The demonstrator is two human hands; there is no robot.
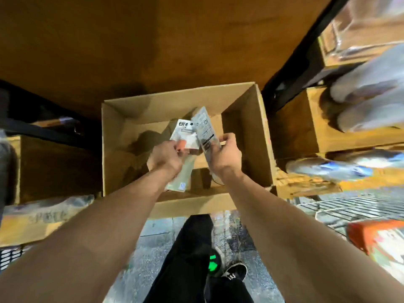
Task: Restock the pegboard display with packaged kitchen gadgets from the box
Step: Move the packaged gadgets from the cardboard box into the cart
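The left hand [166, 158] and right hand [225, 157] are bare, as are both forearms. Loose black fabric trousers [185, 259] cover the legs at near centre. Right of them is a black low-top sneaker [235, 273] with a white sole edge and white mark. A blurred bright green patch [213, 263] adjoins it.

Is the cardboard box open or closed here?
Open. The cardboard box shows its inner walls and floor from above; the left hand holds a white package and the right hand a grey package over it.
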